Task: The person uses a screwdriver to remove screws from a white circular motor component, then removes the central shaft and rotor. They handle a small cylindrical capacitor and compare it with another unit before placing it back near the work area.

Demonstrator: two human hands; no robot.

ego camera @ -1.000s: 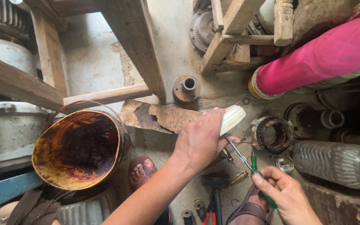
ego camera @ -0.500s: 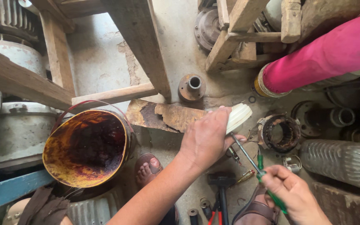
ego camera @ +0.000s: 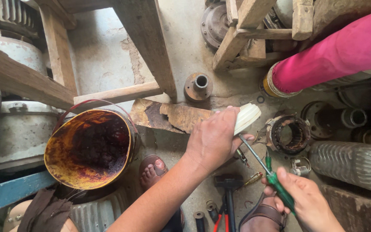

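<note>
- My left hand [ego camera: 213, 139] is wrapped tight around a cream-white ribbed plastic piece [ego camera: 246, 117]; only its rounded, grooved end sticks out past my knuckles, tilted up to the right.
- My right hand [ego camera: 308, 202] is clamped on a green-handled screwdriver [ego camera: 275, 182], whose thin metal shaft runs up and left until its tip meets the underside of the white piece, just beneath my left hand.
- The white piece sits in the air above the concrete floor [ego camera: 181, 25], near the middle of my view, just left of a rusty round motor housing [ego camera: 287, 134].
- It looks clean and pale against everything else here; I can't tell its full shape, since my palm hides most of it.
- A rusted, stained bucket [ego camera: 89, 148] stands well to the left, and my sandalled foot [ego camera: 153, 167] lies just beside it.
- A hammer [ego camera: 228, 189] lies on the floor below my hands.
- A ribbed grey metal casing [ego camera: 351, 159] lies at the right, and a pink-clad leg [ego camera: 340, 53] of another person crosses the upper right.
</note>
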